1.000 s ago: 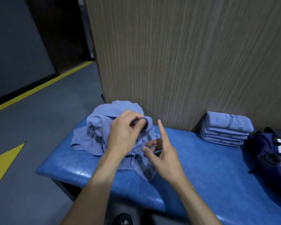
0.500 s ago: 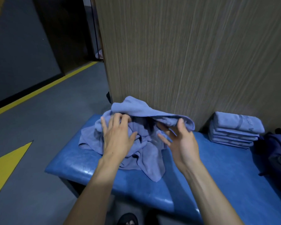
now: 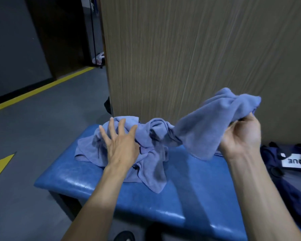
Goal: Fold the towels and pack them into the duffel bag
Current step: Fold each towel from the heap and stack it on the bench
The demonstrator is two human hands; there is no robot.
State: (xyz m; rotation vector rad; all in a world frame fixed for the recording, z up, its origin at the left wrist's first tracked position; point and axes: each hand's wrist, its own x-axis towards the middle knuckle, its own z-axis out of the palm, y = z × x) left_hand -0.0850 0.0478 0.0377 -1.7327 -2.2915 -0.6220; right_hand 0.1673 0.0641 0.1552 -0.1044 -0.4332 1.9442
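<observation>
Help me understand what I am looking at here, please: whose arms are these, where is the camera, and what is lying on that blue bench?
There is no machine here. The camera is worn on a person's head and looks forward and down, so the two bare arms coming up from the bottom of the picture are that person's own.

The left hand rests with spread fingers on a crumpled pile of blue-grey towels, holding it down. The right hand has its fingers curled round one end of a towel, and this grip lifts that towel up and off to the right while its other end still trails into the pile.

The pile lies on a padded blue bench that stands against a wood-grain panel. At the right edge lies a dark navy duffel bag with a white label.
</observation>
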